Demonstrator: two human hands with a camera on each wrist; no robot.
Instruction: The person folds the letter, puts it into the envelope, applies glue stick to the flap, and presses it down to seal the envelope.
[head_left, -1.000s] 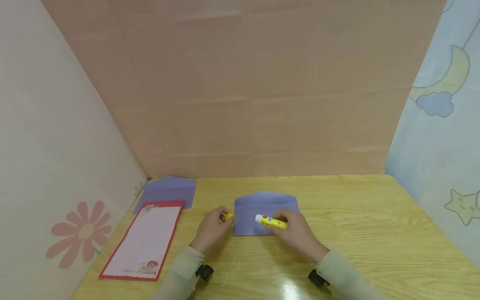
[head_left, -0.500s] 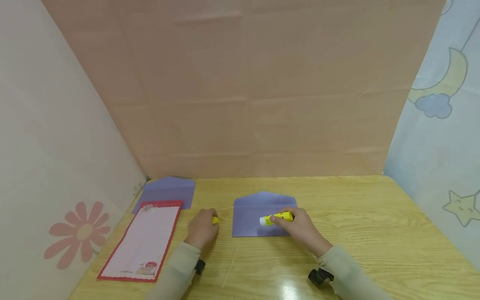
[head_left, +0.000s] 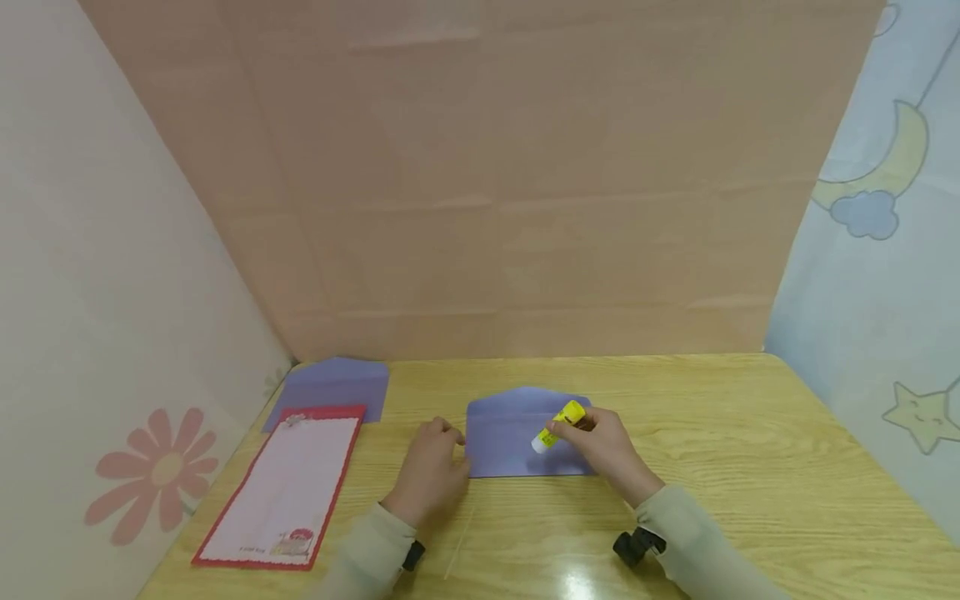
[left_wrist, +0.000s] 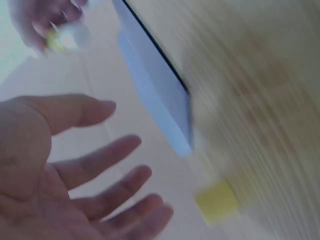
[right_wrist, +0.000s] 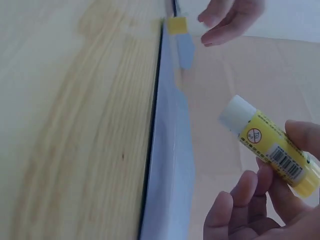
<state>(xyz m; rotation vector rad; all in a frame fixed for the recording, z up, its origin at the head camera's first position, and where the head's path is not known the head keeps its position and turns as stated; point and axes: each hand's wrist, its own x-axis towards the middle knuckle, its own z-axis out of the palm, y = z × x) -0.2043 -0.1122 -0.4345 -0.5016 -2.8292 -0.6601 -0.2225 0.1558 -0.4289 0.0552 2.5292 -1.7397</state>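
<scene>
In the head view a purple envelope lies on the table with its flap pointing away. My right hand holds an uncapped yellow glue stick above it, white end tilted down to the left. At the envelope's left edge is my left hand, and the left wrist view shows its fingers spread with nothing in them. A yellow cap stands on the table near the envelope; the left hand hides it in the head view.
Farther left, a second purple envelope lies partly under a red-bordered sheet of letter paper. A brown paper-covered wall rises at the table's back edge, with patterned side walls left and right.
My left hand moved left with the yellow cap, let it go on the table, then came back right to the envelope's edge. The glue stick's white end has tilted downward.
</scene>
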